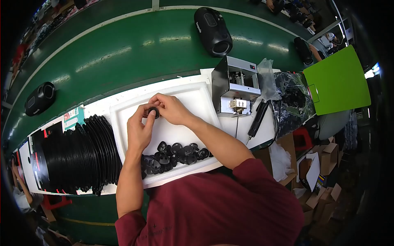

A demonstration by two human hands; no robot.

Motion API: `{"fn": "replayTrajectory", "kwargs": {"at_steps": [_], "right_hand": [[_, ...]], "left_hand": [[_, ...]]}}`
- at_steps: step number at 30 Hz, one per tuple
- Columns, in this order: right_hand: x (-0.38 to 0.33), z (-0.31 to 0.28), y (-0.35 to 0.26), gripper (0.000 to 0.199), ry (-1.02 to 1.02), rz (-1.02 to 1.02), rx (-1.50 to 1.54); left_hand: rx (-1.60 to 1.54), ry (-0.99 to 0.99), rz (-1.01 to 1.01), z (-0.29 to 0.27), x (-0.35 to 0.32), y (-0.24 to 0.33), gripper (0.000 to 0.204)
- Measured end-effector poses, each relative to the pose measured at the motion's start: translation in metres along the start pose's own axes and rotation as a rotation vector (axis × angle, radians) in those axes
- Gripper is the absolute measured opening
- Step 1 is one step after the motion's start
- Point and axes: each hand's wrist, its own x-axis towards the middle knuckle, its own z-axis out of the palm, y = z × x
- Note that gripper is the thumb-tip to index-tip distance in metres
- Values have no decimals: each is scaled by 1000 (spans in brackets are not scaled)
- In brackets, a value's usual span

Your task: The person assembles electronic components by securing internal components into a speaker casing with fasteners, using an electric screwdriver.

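My left hand (139, 129) and my right hand (171, 108) meet over a white foam tray (197, 96). Together they pinch one small black rubber part (153, 111) between their fingertips. A heap of several similar black rubber parts (176, 155) lies along the tray's near edge, just below my hands. Both forearms reach in from my dark red shirt at the bottom.
A long stack of black round discs (78, 153) leans left of the tray. A small grey metal machine (236, 88) stands right of it, with a black pen-like tool (257, 119) and bagged black parts (293, 100). Black cylindrical speakers (213, 30) ride the green conveyor (123, 53) behind. A bright green board (338, 80) is at the right.
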Motion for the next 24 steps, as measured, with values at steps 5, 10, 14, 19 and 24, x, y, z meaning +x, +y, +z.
{"fn": "replayTrajectory", "kwargs": {"at_steps": [5,10,14,19,24], "right_hand": [[-1,1,-2,21,4,-2,-18],[0,0,-2,25,-14,57,8],[2,1,1,29,-27,-1,13],[1,3,2,28,-5,23,22],[-1,1,1,29,-26,57,13]], "left_hand": [[15,3,-10,-1,-1,3,21],[-9,-3,-23,-1,-1,2,21],[26,2,-11,-2,-2,5,21],[34,3,6,-1,-2,2,21],[19,7,28,0,-2,2,21]]}}
